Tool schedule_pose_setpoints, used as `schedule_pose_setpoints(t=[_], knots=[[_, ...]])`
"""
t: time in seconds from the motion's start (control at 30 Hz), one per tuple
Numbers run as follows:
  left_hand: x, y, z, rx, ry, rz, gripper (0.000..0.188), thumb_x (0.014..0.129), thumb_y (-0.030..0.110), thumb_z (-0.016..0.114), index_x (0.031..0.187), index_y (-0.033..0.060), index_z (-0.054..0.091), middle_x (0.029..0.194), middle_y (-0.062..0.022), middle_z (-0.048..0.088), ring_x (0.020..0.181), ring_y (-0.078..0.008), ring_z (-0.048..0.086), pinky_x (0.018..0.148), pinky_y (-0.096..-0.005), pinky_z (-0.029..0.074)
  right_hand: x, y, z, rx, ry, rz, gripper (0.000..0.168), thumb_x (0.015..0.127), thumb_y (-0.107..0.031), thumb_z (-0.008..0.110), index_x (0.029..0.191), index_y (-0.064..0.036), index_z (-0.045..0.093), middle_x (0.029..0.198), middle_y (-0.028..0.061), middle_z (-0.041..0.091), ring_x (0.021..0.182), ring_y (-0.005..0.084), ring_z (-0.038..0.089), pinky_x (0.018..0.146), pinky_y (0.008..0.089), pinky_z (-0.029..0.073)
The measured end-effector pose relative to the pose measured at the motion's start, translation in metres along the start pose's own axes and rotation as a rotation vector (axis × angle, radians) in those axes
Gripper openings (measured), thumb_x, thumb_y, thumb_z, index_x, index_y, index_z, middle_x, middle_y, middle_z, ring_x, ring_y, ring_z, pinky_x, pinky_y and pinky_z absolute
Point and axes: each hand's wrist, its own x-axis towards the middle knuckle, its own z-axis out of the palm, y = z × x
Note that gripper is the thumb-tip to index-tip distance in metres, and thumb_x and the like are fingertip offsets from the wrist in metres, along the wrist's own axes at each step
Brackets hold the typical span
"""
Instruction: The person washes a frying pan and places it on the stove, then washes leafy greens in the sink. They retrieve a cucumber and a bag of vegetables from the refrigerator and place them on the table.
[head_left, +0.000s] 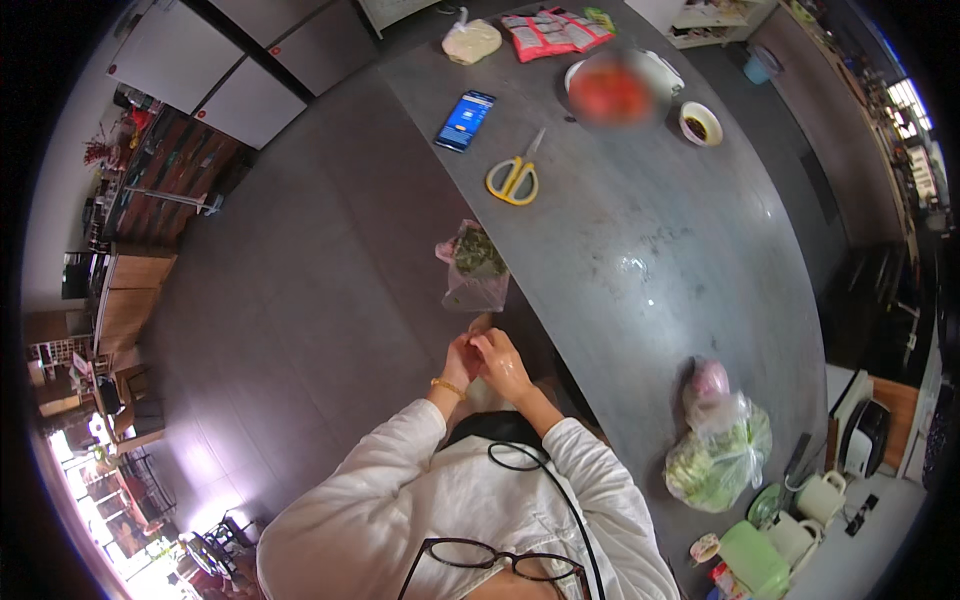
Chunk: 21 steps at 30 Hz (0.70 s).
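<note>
My left hand (459, 361), with a yellow bracelet at the wrist, and my right hand (504, 366) meet in front of my waist, beside the table's edge. Their fingertips touch. Whether something small is pinched between them is hidden. The back of my right hand looks wet. Just beyond the hands, a clear plastic bag of leafy greens (480, 259) sits lower than the tabletop, partly cut off by its edge. A knotted plastic bag of pale green vegetables (716, 454) lies on the grey table (600, 300) to my right, with something pinkish (709, 377) at its far end.
Yellow-handled scissors (514, 180) and a lit phone (465, 121) lie farther along the table. Behind them are a blurred red mass (611, 91), a bowl of dark liquid (700, 124), red-and-white packets (555, 34) and a tied bag (472, 41). Green and cream containers (754, 559) stand near right.
</note>
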Motion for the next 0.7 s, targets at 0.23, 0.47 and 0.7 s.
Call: schedule_pose_setpoints(t=[0.23,0.47,0.7], knots=[[0.091,0.060,-0.089,0.286,0.057,-0.101,0.022,0.089,0.025,0.044,0.071,0.0122,0.043,0.061,0.0004,0.037,0.057,-0.0143,0.037,0.057,-0.0291,0.035,0.010,0.147,0.122,-0.205,-0.066,0.479,0.027,0.070,0.003,0.058,0.094,-0.009,0.062,0.105,0.0151,0.051,0.099,0.0372,0.049,0.084,0.0421,0.043],[0.189,0.053,-0.135,0.548,0.235,0.001,0.028,0.088,0.032,0.046,0.070,0.0111,0.048,0.059,-0.0009,0.043,0.053,-0.0153,0.042,0.054,-0.0319,0.040,0.045,0.267,0.239,-0.591,-0.482,0.595,0.026,0.085,-0.019,0.053,0.106,-0.027,0.066,0.140,0.0164,0.031,0.121,0.0422,0.034,0.097,0.0535,0.033],[0.244,0.037,-0.123,0.422,0.300,0.035,0.028,0.090,0.031,0.046,0.070,0.0111,0.051,0.058,-0.0001,0.045,0.050,-0.0121,0.044,0.045,-0.0266,0.037,0.066,0.364,0.265,-0.179,-0.085,0.314,0.034,0.080,-0.001,0.052,0.114,-0.006,0.057,0.128,0.0142,0.047,0.120,0.0363,0.042,0.096,0.0433,0.038]])
